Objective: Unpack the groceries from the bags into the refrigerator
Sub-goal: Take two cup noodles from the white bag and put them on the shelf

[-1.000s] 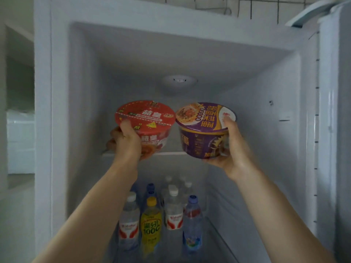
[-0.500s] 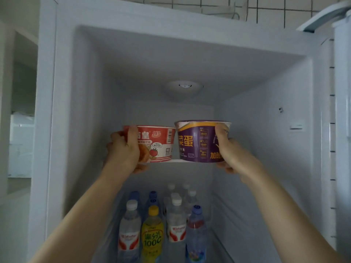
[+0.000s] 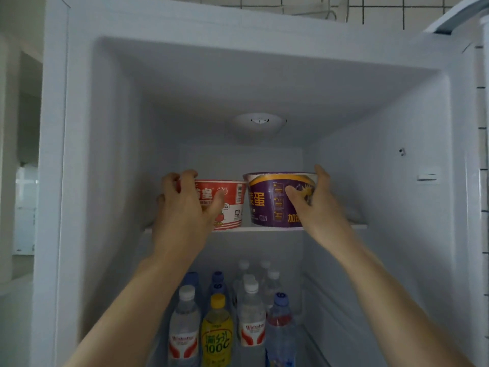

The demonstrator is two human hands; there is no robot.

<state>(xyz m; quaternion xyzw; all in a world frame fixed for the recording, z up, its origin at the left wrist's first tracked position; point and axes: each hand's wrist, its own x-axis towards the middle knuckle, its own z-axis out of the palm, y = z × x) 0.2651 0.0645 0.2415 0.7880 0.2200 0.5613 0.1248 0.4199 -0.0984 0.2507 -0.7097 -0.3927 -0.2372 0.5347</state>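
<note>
Looking up into an open fridge (image 3: 79,181), white walls all round. Over at 9 o'clock, the left hand (image 3: 182,210) reaching up to the top shelf (image 3: 264,229), fingers curled over the rim and thumb pressing across the front of a red noodle bowl (image 3: 230,205), so wrapping it fairly snug, not spread wide. Bowl sitting upright on the shelf's front edge, label with a tomato drawing and a barcode facing out.

Just to its right, nearly touching or touching (can't tell which), a purple noodle bowl (image 3: 267,200) also standing upright on that same shelf, a bit taller looking, yellow characters on the side. At about 3 o'clock of that one, the right hand (image 3: 315,205) gripping it: thumb lying across the front, fingers going up and round the far right side to the rim. Closed on it, palm against the wall of the bowl.

Up at 12 o'clock, a round light fitting (image 3: 259,123) stuck on the ceiling of the compartment. Down at 6 o'clock, below the shelf and between the two forearms, a cluster of bottles: clear water bottles (image 3: 185,329) with white caps and red labels, a yellow drink bottle (image 3: 217,337) in the middle, blue-capped bottles (image 3: 280,327) toward the right and back. Far at 1 o'clock, tiled wall (image 3: 397,9) above the fridge.
</note>
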